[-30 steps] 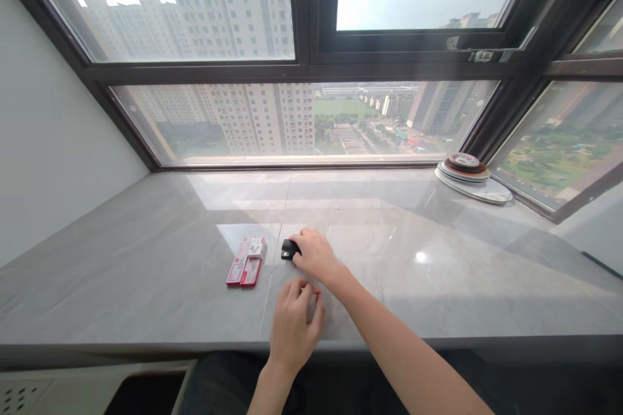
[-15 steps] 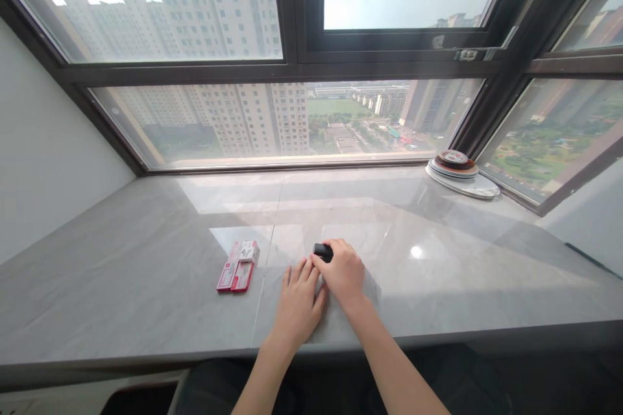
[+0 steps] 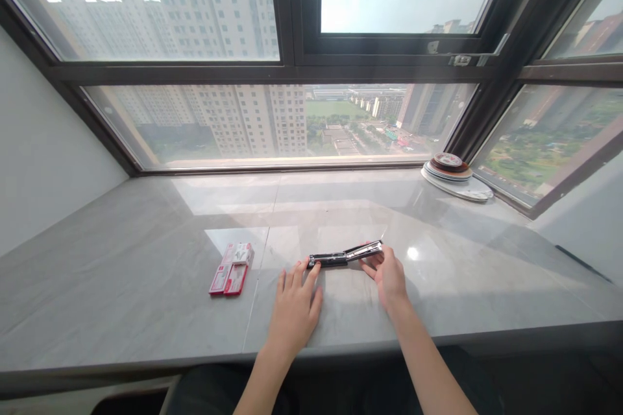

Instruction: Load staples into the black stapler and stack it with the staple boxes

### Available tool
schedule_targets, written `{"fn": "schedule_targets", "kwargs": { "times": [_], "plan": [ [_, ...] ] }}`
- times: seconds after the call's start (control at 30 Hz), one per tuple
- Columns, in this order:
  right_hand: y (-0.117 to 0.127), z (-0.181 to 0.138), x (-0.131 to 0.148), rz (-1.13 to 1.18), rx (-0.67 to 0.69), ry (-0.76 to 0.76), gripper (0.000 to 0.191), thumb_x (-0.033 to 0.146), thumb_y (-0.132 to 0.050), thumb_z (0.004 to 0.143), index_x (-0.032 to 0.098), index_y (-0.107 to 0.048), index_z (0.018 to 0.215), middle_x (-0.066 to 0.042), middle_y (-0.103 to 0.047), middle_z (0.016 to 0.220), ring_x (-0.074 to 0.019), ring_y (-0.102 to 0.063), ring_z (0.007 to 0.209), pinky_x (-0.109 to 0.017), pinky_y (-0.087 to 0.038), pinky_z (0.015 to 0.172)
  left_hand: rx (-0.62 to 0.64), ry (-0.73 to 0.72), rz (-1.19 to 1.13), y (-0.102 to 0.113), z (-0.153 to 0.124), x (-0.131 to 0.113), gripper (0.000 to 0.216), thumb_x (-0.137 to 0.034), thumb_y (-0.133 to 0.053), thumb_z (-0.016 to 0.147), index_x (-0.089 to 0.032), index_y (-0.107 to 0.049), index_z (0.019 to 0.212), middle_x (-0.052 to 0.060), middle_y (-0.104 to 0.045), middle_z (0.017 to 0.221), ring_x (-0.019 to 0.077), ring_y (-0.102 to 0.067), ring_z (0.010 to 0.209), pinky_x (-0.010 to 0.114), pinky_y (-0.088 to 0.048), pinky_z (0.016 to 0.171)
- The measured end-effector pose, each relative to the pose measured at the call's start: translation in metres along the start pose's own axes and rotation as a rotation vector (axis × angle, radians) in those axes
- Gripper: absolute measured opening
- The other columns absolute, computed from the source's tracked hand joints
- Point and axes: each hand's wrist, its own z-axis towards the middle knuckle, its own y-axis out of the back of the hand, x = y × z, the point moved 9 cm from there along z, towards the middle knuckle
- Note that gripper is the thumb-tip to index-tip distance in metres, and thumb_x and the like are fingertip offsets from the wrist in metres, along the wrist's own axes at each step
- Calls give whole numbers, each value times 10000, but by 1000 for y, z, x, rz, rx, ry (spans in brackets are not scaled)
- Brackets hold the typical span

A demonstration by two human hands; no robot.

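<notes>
Dark window frame (image 3: 185, 72) fills far side, cut off at top, L + R. Grey stone ledge (image 3: 146, 311) below it runs full width, ends cropped; glare washes out part of the surface. White wall (image 3: 39, 130) on L, also cut off. Tower blocks (image 3: 214, 0) outside, hazy, tops partly out of view. Dark-clad legs (image 3: 209, 392) under near edge, mostly hidden, v. hard to make out. White unit (image 3: 141, 389) at near L, only a corner in view.

L hand (image 3: 296, 303): back up, fingers loosely spread, fingertips at L end of the stapler, thumb apart from it. Can't tell how hard it presses. R hand (image 3: 390, 279): fingers + thumb pinching R end of same; exact contact hard to see, some fingertips hidden. Both forearms cut off at bottom.

Plate stack (image 3: 450, 176) in far R corner, nr the glass; count unclear, lower ones partly covered.

Black stapler (image 3: 331, 260), approx mid ledge, between the hands, opened out: L half low and level, R half tilted up w/ metal inside showing. L tip partly behind fingers.

L of it, well apart: two flat red-white packs (image 3: 237, 281) side by side, print unreadable. Small white box (image 3: 242, 253) at far end of R pack; can't tell if on top or just behind. Window latch (image 3: 461, 60), far R, tiny, detail unclear.
</notes>
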Motion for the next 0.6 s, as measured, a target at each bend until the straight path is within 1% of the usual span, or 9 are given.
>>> {"fn": "schedule_targets", "kwargs": {
  "times": [0.13, 0.2, 0.23, 0.3, 0.33, 0.4, 0.43, 0.53, 0.6],
  "plan": [
    [12, -17, 5, -49, 98, 33, 467, 575, -426, 986, 242, -602, 1261, -104, -668, 1346, -302, -604, 1316, -485, -644, 927, 6, 3, -83, 5, -3, 3, 480, -261, -406, 1045, -265, -401, 1525, 73, -418, 1610, 242, -353, 1508, 506, -278, 1252],
    [20, -32, 8, -54, 72, 65, 487, 563, -462, 986, 265, -532, 1365, -99, -677, 1309, -296, -604, 1317, -478, -641, 934, -33, 45, -94, 15, -7, 14, 459, -267, -412, 1041, -252, -420, 1501, 77, -415, 1604, 238, -355, 1501, 486, -282, 1254],
    [26, -39, 8, -61, 38, 79, 508, 556, -492, 980, 274, -499, 1402, -94, -688, 1269, -293, -620, 1293, -470, -645, 922, -78, 100, -70, 23, -10, 25, 449, -275, -424, 1037, -249, -443, 1485, 85, -420, 1594, 252, -361, 1491, 489, -286, 1250],
    [35, -53, 9, -116, -19, 96, 533, 554, -550, 958, 270, -499, 1405, -82, -708, 1152, -288, -685, 1161, -437, -664, 840, -205, 284, 31, 44, -22, 57, 446, -296, -457, 1023, -225, -490, 1462, 122, -412, 1577, 311, -348, 1479, 533, -291, 1229],
    [36, -58, 8, -168, -15, 95, 522, 560, -568, 949, 257, -532, 1373, -74, -712, 1078, -278, -715, 1050, -412, -667, 773, -260, 387, 94, 54, -31, 75, 453, -309, -475, 1015, -206, -508, 1455, 146, -394, 1577, 346, -329, 1477, 568, -290, 1214],
    [30, -66, 5, -296, 60, 85, 488, 575, -583, 939, 223, -609, 1277, -56, -703, 925, -237, -714, 805, -353, -633, 637, -312, 540, 193, 68, -49, 104, 460, -334, -500, 1005, -177, -541, 1435, 178, -341, 1593, 396, -285, 1481, 628, -288, 1183],
    [26, -68, 3, -357, 109, 81, 482, 583, -585, 937, 208, -636, 1236, -46, -690, 854, -211, -683, 704, -324, -598, 581, -307, 570, 219, 71, -55, 115, 452, -346, -509, 1003, -182, -563, 1420, 176, -318, 1604, 407, -267, 1486, 645, -287, 1173],
    [16, -71, 0, -474, 211, 87, 503, 598, -581, 937, 181, -664, 1205, -28, -658, 752, -154, -581, 561, -259, -467, 485, -254, 519, 210, 69, -66, 125, 377, -381, -565, 982, -271, -656, 1331, 117, -318, 1613, 409, -274, 1481, 641, -319, 1150],
    [11, -69, -2, -523, 260, 78, 507, 598, -576, 938, 177, -667, 1206, -18, -646, 731, -129, -522, 526, -242, -399, 466, -211, 430, 126, 63, -65, 116, 318, -381, -607, 962, -330, -700, 1261, 80, -426, 1548, 387, -375, 1417, 601, -384, 1114]
  ]
}}
